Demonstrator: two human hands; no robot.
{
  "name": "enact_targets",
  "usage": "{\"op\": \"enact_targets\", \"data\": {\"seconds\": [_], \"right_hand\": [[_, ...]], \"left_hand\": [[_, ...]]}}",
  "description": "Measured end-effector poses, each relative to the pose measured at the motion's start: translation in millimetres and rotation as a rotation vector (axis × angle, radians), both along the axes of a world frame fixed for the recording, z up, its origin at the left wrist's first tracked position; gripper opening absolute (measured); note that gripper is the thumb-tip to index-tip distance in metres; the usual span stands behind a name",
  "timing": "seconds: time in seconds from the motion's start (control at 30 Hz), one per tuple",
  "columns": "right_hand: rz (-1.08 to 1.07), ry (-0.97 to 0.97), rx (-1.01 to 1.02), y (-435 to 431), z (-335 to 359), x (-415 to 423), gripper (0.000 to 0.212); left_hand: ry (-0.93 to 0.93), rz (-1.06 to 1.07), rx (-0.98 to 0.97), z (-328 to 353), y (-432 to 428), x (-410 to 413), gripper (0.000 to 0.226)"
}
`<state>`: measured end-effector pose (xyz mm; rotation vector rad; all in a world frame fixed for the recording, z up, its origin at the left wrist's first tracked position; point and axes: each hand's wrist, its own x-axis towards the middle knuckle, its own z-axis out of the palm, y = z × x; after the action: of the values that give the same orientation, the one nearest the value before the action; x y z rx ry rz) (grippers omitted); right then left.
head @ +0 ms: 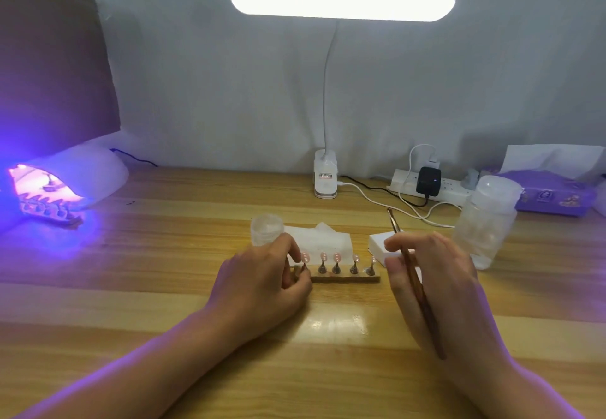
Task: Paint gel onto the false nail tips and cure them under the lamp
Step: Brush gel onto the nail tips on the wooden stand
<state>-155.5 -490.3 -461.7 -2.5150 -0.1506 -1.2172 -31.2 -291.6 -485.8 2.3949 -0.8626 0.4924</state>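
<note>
Both forearms reach in from the near edge across the wooden table [164, 254] as I watch from the remote end. Far left, the curing lamp [91, 169] glows violet over a second rack [49, 213] lying partly under its mouth, presumably one batch hardening while this one is worked. Left of centre, the left hand [262, 284] has its fingers and thumb curled in, pinching the leftmost stand at the end of the wooden holder [344, 277], apparently to steady it. Five pink nail tips [336, 258] stand upright along that holder, mid-table. Just beyond them sit a small clear jar [266, 230] and a crumpled tissue [324, 239], handy for wiping, with the desk lamp [341, 1] lit above. To the right, the right hand [436, 274] grips the brush [394, 223] pencil-fashion, fingers curled round its handle, bristle end pointing away and clear of the tips; I judge it between strokes. A white block [382, 248] sits just beyond that hand, and a clear bottle [485, 221] stands farther right.
</note>
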Motion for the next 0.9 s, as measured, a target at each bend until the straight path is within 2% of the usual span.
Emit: {"op": "enact_targets", "data": {"seconds": [0.07, 0.17, 0.33, 0.5, 0.6, 0.77, 0.83, 0.9], "right_hand": [[-0.020, 0.058, -0.011, -2, -5, 2, 0.024], [0.002, 0.177, 0.033, -5, -11, 1, 0.039], [0.025, 0.242, 0.039, -4, -13, -1, 0.045], [0.025, 0.291, 0.064, -3, -14, -1, 0.047], [0.015, 0.285, 0.093, -2, -14, -1, 0.043], [0.009, 0.126, 0.134, 3, -9, 1, 0.018], [0.068, 0.102, 0.278, 6, -5, 1, 0.005], [0.151, 0.114, 0.540, 11, -4, 2, 0.005]], "left_hand": [[0.013, -0.012, 0.027, -2, -1, 0, 0.018], [0.051, -0.044, 0.039, 0, -1, 2, 0.016], [0.091, -0.080, 0.027, 2, -1, 4, 0.013], [-0.017, -0.112, 0.010, 4, -1, -1, 0.010], [-0.128, -0.136, -0.016, 9, -2, -9, 0.014], [-0.079, -0.262, -0.116, 10, -12, -23, 0.011], [-0.058, -0.294, -0.131, 9, -13, -22, 0.013], [0.016, -0.332, -0.163, 8, -12, -18, 0.012]]}}
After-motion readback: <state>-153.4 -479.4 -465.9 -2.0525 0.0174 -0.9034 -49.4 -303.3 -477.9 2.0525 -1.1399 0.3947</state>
